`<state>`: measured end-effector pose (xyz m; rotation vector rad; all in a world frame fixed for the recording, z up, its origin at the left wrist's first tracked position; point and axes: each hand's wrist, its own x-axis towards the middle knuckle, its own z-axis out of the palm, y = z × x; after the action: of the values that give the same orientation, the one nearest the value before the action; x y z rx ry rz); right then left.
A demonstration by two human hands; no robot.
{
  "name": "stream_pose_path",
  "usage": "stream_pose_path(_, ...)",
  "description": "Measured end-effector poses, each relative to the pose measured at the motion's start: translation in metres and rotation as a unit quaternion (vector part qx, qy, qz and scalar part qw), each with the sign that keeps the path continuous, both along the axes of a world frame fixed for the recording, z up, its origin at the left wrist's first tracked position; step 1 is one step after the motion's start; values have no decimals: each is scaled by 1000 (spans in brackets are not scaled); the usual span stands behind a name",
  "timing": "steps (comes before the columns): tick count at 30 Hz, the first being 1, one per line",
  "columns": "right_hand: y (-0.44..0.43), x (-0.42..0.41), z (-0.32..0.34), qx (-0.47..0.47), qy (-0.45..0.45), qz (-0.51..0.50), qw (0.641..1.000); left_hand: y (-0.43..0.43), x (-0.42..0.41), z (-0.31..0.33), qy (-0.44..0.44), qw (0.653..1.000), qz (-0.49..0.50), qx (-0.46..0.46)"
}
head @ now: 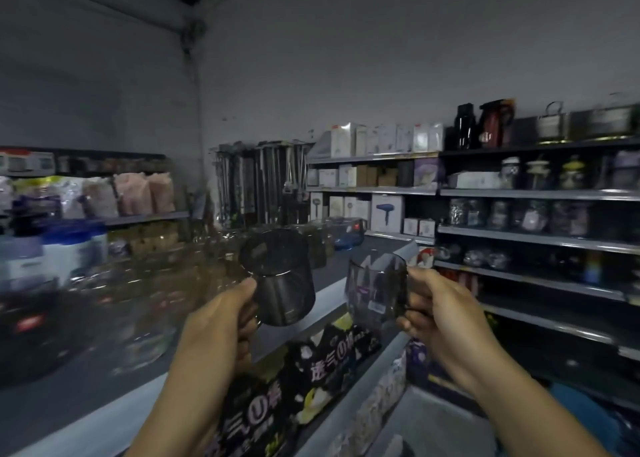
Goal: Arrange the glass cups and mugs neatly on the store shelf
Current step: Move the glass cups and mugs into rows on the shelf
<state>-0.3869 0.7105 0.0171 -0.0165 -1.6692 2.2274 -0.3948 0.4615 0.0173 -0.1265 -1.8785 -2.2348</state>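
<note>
My left hand (227, 318) grips the handle of a dark smoked-glass mug (282, 276), which is tilted with its mouth turned toward me. In my right hand (440, 304) is a second smoked-glass mug (375, 290), held upright by its handle, with a small label on its side. Both mugs hang in the air above the grey top shelf (104, 380) in front of me. More glass cups (156, 321) stand blurred on that shelf to the left.
Black printed boxes (304, 377) lie on the shelf edge under my hands. A shelf unit (536, 238) on the right carries jars, glassware and kettles. Boxed goods and hanging utensils (263, 182) fill the back. Tubs and packets sit far left.
</note>
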Motion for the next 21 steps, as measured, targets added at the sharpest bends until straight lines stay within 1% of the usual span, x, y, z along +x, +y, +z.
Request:
stream_pose_path(3, 30, -49, 10, -2, -8, -17, 1000, 41, -35, 20, 47, 999, -15, 6)
stream_pose_path(6, 61, -96, 16, -23, 8, -30, 999, 77, -80, 29, 57, 998, -4, -31)
stream_pose_path(8, 80, -122, 17, -29, 11, -29, 999, 98, -113, 30, 56, 998, 15, -40)
stream_pose_path(13, 128, -188, 13, -15, 18, -15, 1000, 154, -192, 15, 123, 990, 28, -69)
stream_pose_path(17, 177, -254, 9, -22, 27, 24, 999, 199, -261, -10, 124, 987, 56, -92)
stream_pose_path(21, 235, -332, 10, -15, 26, 70, 997, 244, -329, -26, 94, 987, 88, -92)
